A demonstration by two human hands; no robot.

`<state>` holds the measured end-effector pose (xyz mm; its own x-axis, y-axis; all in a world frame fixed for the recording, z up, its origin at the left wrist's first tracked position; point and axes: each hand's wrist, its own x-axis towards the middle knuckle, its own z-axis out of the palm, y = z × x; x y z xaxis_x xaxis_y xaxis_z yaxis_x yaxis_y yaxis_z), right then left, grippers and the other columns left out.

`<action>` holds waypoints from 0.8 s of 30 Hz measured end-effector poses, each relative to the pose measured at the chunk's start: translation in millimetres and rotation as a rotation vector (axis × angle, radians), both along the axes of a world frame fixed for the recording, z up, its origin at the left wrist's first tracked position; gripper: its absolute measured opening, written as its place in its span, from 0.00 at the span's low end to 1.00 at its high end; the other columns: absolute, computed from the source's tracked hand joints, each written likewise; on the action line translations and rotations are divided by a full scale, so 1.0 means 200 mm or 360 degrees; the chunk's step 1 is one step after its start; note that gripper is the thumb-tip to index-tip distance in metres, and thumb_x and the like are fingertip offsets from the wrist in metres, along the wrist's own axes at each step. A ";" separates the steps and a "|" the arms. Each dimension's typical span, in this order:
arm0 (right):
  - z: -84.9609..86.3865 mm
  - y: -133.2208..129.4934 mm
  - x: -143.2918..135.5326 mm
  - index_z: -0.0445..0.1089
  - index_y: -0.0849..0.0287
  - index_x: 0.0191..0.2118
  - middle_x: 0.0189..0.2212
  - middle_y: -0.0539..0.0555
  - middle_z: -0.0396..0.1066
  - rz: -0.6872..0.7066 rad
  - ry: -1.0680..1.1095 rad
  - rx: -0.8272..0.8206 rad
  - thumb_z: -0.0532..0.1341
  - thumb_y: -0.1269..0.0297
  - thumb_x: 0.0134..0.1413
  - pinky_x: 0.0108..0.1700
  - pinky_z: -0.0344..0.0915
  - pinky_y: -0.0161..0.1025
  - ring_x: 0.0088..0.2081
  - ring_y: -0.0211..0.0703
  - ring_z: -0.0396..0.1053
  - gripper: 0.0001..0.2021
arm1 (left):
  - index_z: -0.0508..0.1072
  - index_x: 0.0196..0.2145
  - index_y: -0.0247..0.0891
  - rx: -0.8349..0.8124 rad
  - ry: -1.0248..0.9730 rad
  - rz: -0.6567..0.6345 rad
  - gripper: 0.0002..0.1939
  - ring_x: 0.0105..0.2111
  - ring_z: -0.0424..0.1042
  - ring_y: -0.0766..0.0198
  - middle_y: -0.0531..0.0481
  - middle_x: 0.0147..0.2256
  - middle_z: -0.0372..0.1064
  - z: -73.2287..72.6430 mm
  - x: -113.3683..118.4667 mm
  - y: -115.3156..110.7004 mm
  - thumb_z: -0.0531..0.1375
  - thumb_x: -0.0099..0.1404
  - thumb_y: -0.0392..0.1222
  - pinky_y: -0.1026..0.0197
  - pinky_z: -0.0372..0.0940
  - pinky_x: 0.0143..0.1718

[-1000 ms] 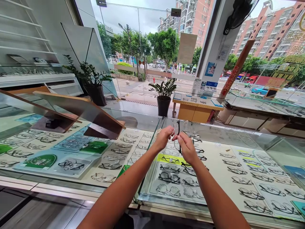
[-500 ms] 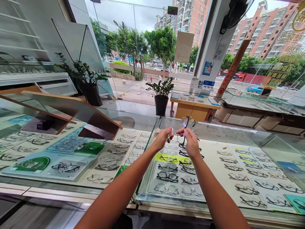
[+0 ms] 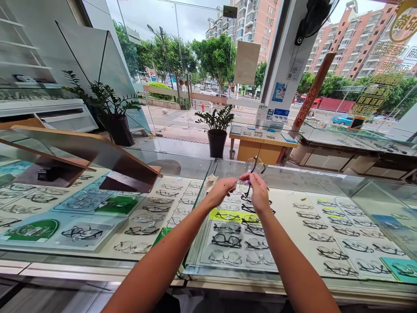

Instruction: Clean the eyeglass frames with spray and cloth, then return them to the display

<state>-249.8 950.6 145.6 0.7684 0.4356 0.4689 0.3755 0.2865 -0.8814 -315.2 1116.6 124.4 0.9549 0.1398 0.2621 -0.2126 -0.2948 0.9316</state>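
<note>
The right hand [image 3: 260, 196] holds a pair of glasses [image 3: 255, 164] above the far part of the display case [image 3: 233, 273], pinched between thumb and fingers, with the frame tilted up on edge and its clear lenses to either side of the grip. The left hand [image 3: 221, 192] is just left of it, fingers bent and close together, tips pointing towards the glasses; whether anything sits inside that grip I cannot tell. A pale cloth [image 3: 210, 182] shows beside the left hand (held or simply lying there, the view does not settle it). Below, other frames [image 3: 226, 240] lie in rows, some across a yellow strip [image 3: 213, 214], and a potted plant [image 3: 217, 143] stands on the far side of the case. With a frame this thin, the pinch is best kept light and on the rim or bridge rather than on the lenses, so that no smears are left and nothing bends. The left fingers would do well to steady the opposite side before any turn, since twisting from one side alone could strain a hinge. It also pays to keep the glasses well clear of the glass edge and the frames below, where a lens could knock or a side arm could snag.
</note>
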 end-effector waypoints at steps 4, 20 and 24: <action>0.00 0.00 0.00 0.76 0.54 0.37 0.38 0.54 0.79 0.0013 0.0058 0.0033 0.57 0.46 0.69 0.53 0.66 0.46 0.44 0.49 0.72 0.19 | 0.67 0.32 0.41 0.0001 -0.0247 0.0687 0.25 0.34 0.67 0.60 0.51 0.31 0.66 0.00 0.02 0.21 0.53 0.69 0.67 0.59 0.65 0.39; -0.05 0.00 0.04 0.77 0.54 0.39 0.41 0.55 0.80 0.0100 0.0070 0.0077 0.57 0.47 0.70 0.54 0.66 0.46 0.44 0.49 0.73 0.18 | 0.64 0.56 0.38 0.0093 0.0377 0.1865 0.15 0.58 0.70 0.43 0.33 0.54 0.72 -0.19 0.01 0.63 0.55 0.72 0.39 0.45 0.62 0.59; -0.06 0.00 0.06 0.77 0.54 0.40 0.41 0.55 0.80 0.0072 0.0065 0.0044 0.57 0.45 0.69 0.55 0.67 0.47 0.45 0.50 0.74 0.19 | 0.63 0.58 0.37 0.0106 0.0396 0.1849 0.18 0.55 0.73 0.45 0.34 0.52 0.73 -0.21 0.00 0.63 0.55 0.72 0.37 0.48 0.65 0.55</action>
